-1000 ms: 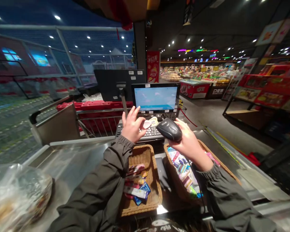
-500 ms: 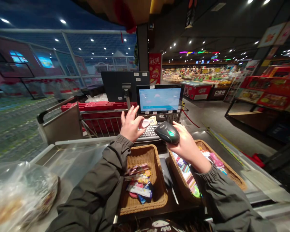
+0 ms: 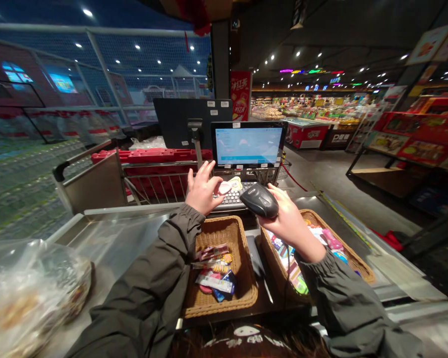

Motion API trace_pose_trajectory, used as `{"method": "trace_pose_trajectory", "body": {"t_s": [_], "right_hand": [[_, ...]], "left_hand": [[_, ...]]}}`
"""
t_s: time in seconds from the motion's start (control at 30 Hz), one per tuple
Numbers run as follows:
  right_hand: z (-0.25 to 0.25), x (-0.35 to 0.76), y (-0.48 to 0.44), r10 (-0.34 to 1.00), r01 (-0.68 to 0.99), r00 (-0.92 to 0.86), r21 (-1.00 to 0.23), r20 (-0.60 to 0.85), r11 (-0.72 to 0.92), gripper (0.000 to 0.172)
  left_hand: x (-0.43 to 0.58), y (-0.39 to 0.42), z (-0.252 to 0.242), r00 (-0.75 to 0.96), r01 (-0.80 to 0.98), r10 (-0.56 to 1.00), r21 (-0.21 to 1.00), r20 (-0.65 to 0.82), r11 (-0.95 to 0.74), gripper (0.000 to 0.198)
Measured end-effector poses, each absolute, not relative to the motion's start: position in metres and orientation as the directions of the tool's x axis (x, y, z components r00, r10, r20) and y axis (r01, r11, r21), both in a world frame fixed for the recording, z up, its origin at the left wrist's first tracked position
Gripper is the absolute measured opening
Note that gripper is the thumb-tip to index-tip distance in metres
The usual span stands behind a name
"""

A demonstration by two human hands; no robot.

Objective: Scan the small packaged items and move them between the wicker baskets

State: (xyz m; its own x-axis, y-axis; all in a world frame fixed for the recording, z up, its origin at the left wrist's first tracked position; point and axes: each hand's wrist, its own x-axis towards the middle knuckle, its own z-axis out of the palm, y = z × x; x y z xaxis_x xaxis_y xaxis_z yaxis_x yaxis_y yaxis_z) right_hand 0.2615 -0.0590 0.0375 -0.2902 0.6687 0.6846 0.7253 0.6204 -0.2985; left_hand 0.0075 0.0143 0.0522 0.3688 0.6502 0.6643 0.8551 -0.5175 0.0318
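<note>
My left hand [image 3: 204, 190] pinches a small flat item, pale pink and rounded [image 3: 224, 187], with a cream-yellow piece bearing a label beside it. It is held above the keyboard [image 3: 233, 198]; what kind of item it is I cannot make out. My right hand [image 3: 285, 216] is wrapped round a black barcode scanner [image 3: 260, 200], whose head points left toward that item. Below my left hand, a wicker basket [image 3: 249, 271] holds several small packets [image 3: 216, 283]. Under my right forearm, a second wicker basket [image 3: 353, 253] is filled with colourful packaged goods.
A lit monitor [image 3: 248, 145] stands behind the keyboard, with a dark screen's back [image 3: 179, 122] to its left. A clear plastic bag [image 3: 30, 293] lies on the metal counter [image 3: 123, 231] at left. Behind it stands a shopping cart [image 3: 160, 179].
The green light on the barcode scanner has gone out, and its head has turned slightly. Both hands keep their grips. The view has tipped down a little.
</note>
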Motion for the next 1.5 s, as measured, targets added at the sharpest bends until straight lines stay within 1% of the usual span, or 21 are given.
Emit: {"method": "trace_pose_trajectory", "body": {"t_s": [0.17, 0.37, 0.53, 0.67, 0.93, 1.03, 1.13, 1.23, 1.33, 1.4, 1.5], "right_hand": [[0.029, 0.262, -0.058, 0.696, 0.738, -0.290, -0.309, 0.657, 0.600, 0.044], [0.018, 0.259, -0.056, 0.718, 0.731, -0.315, -0.324, 0.621, 0.600, 0.039], [0.010, 0.253, -0.057, 0.746, 0.715, -0.303, -0.375, 0.593, 0.589, 0.044], [0.003, 0.248, -0.058, 0.780, 0.707, -0.292, -0.425, 0.553, 0.566, 0.044], [-0.013, 0.242, -0.061, 0.827, 0.724, -0.311, -0.447, 0.469, 0.526, 0.044], [-0.018, 0.241, -0.063, 0.838, 0.725, -0.309, -0.459, 0.449, 0.513, 0.044], [-0.020, 0.241, -0.065, 0.848, 0.730, -0.296, -0.468, 0.439, 0.498, 0.041], [-0.019, 0.243, -0.067, 0.844, 0.730, -0.289, -0.466, 0.451, 0.499, 0.040], [-0.017, 0.248, -0.068, 0.846, 0.724, -0.291, -0.476, 0.446, 0.500, 0.043], [-0.017, 0.251, -0.069, 0.851, 0.722, -0.289, -0.483, 0.439, 0.495, 0.045], [-0.021, 0.255, -0.070, 0.853, 0.735, -0.274, -0.474, 0.445, 0.484, 0.042]], "left_hand": [[0.002, 0.012, 0.037, 0.365, 0.854, 0.696, 0.075, 0.619, -0.514, 0.030], [-0.010, 0.008, 0.012, 0.359, 0.867, 0.749, 0.098, 0.557, -0.489, 0.031], [-0.018, 0.006, -0.008, 0.358, 0.873, 0.775, 0.109, 0.522, -0.476, 0.032], [-0.024, 0.003, -0.021, 0.368, 0.869, 0.787, 0.119, 0.495, -0.481, 0.032], [-0.031, -0.005, -0.042, 0.415, 0.861, 0.825, 0.128, 0.384, -0.493, 0.035], [-0.031, -0.007, -0.059, 0.471, 0.841, 0.828, 0.126, 0.305, -0.525, 0.033], [-0.030, -0.009, -0.081, 0.525, 0.825, 0.831, 0.132, 0.185, -0.550, 0.031], [-0.027, -0.009, -0.103, 0.573, 0.811, 0.819, 0.141, 0.002, -0.568, 0.037], [-0.022, -0.008, -0.121, 0.589, 0.808, 0.783, 0.146, -0.198, -0.571, 0.041], [-0.020, -0.007, -0.131, 0.593, 0.804, 0.763, 0.147, -0.256, -0.576, 0.042], [-0.017, -0.005, -0.142, 0.600, 0.798, 0.748, 0.148, -0.285, -0.584, 0.043]]}}
